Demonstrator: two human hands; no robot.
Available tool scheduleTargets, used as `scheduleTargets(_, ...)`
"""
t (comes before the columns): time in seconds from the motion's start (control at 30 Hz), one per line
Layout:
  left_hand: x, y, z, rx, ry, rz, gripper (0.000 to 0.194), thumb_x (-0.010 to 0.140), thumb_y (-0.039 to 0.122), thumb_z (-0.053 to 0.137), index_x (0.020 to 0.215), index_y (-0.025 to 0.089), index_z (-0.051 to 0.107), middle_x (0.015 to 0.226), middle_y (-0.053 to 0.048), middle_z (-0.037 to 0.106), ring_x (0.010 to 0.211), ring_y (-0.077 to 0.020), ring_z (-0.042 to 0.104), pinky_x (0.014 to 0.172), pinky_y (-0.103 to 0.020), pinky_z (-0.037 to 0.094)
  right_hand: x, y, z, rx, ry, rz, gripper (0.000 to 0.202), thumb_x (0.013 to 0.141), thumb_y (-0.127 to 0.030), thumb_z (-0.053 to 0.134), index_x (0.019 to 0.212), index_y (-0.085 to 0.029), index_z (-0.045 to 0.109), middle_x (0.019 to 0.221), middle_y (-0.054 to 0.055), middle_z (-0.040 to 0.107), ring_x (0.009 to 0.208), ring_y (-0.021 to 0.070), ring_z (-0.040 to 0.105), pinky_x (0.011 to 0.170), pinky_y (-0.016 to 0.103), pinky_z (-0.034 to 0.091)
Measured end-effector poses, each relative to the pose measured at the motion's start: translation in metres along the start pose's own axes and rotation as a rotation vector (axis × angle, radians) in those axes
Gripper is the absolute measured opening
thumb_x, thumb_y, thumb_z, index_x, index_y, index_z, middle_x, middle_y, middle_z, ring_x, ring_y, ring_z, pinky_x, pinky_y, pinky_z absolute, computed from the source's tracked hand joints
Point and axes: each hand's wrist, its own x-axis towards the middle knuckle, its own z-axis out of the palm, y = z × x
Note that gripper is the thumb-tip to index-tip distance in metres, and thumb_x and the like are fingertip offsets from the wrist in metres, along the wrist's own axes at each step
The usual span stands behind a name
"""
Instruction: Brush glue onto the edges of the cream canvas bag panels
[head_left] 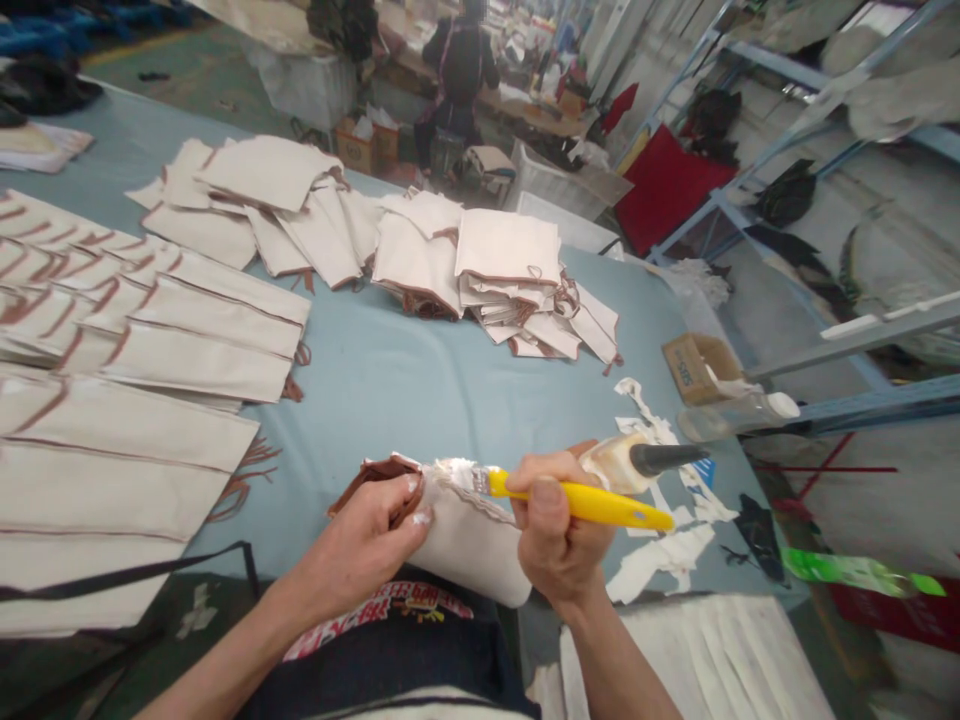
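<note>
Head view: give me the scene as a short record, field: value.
left hand: grips cream fabric piece near its brown-lined opening; white residue on fingertips
right hand: holds yellow-handled paintbrush
bristles: white-coated, at the piece's upper edge
table: blue-grey
left side: overlapping rows of brown-trimmed cream pieces
far side: loose piles of similar pieces
right side: white scraps, clear white-capped bottle, open cardboard box

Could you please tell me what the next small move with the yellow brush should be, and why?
Probably draw the yellow brush along the upper edge of the cream fabric piece: the right hand grips its handle, its whitish bristles are at that edge, and the left hand pinches the piece beside them.
</note>
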Motion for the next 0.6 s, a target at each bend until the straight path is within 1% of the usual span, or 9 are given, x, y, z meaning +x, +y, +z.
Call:
scheduleTargets(0.13, 0.002, 0.006, 0.002, 0.052, -0.035, -0.037, 0.023, 0.090, 0.031, 0.042, 0.070, 0.022, 0.046, 0.067, 0.002, 0.053, 0.063, -0.0148, 0.047, 0.057, -0.027, 0.034, 0.000, -0.002, 0.005, 0.004, -0.027, -0.069, 0.034, 0.103, -0.039, 0.049, 0.082, -0.022, 0.068, 0.064, 0.001, 0.063, 0.049, 0.0130, 0.055, 0.049, 0.025, 0.047)
scheduleTargets(0.17, 0.002, 0.005, 0.002, 0.086, -0.031, -0.025, 0.024, 0.091, 0.030, 0.041, 0.068, 0.023, 0.042, 0.065, 0.003, 0.052, 0.061, -0.0146, 0.047, 0.056, -0.027, 0.033, 0.002, -0.002, 0.008, 0.010, -0.012, -0.061, 0.034, 0.104, -0.038, 0.048, 0.082, -0.021, 0.067, 0.065, 0.001, 0.064, 0.047, 0.0119, 0.053, 0.047, 0.025, 0.045)
scheduleTargets(0.23, 0.001, 0.000, 0.002, 0.176, 0.013, 0.026, 0.026, 0.092, 0.026, 0.041, 0.066, 0.024, 0.037, 0.062, 0.003, 0.051, 0.059, -0.0148, 0.048, 0.056, -0.028, 0.032, 0.006, -0.003, 0.011, 0.044, 0.067, -0.017, 0.034, 0.105, -0.037, 0.046, 0.082, -0.021, 0.066, 0.065, -0.001, 0.062, 0.043, 0.0101, 0.049, 0.044, 0.023, 0.042)
scheduleTargets(0.33, -0.003, -0.013, 0.001, 0.353, 0.105, 0.186, 0.027, 0.096, 0.020, 0.039, 0.069, 0.024, 0.040, 0.068, 0.001, 0.060, 0.065, -0.0169, 0.058, 0.061, -0.029, 0.038, 0.009, -0.003, 0.007, 0.129, 0.218, 0.061, 0.034, 0.105, -0.039, 0.048, 0.080, -0.021, 0.063, 0.054, -0.006, 0.051, 0.039, 0.0094, 0.043, 0.042, 0.022, 0.040)
scheduleTargets(0.4, -0.006, -0.021, 0.000, 0.500, 0.151, 0.336, 0.027, 0.097, 0.014, 0.038, 0.073, 0.023, 0.045, 0.070, 0.000, 0.064, 0.066, -0.0176, 0.062, 0.064, -0.030, 0.041, 0.009, -0.005, 0.002, 0.175, 0.265, 0.125, 0.035, 0.106, -0.041, 0.049, 0.079, -0.021, 0.062, 0.049, -0.009, 0.045, 0.037, 0.0094, 0.042, 0.042, 0.022, 0.039)
scheduleTargets(0.5, -0.008, -0.029, 0.002, 0.696, 0.190, 0.523, 0.026, 0.092, 0.005, 0.039, 0.075, 0.023, 0.048, 0.068, -0.001, 0.066, 0.062, -0.0186, 0.064, 0.062, -0.030, 0.045, 0.006, -0.009, -0.003, 0.185, 0.219, 0.201, 0.036, 0.106, -0.042, 0.049, 0.081, -0.021, 0.062, 0.047, -0.009, 0.046, 0.037, 0.0094, 0.044, 0.040, 0.020, 0.038)
scheduleTargets(0.6, -0.007, -0.032, 0.005, 0.819, 0.212, 0.594, 0.026, 0.088, 0.001, 0.040, 0.078, 0.022, 0.052, 0.071, -0.004, 0.070, 0.064, -0.0206, 0.068, 0.061, -0.030, 0.050, 0.001, -0.016, -0.001, 0.125, 0.115, 0.199, 0.032, 0.105, -0.039, 0.051, 0.083, -0.020, 0.064, 0.048, -0.008, 0.048, 0.037, 0.0094, 0.045, 0.039, 0.020, 0.036)
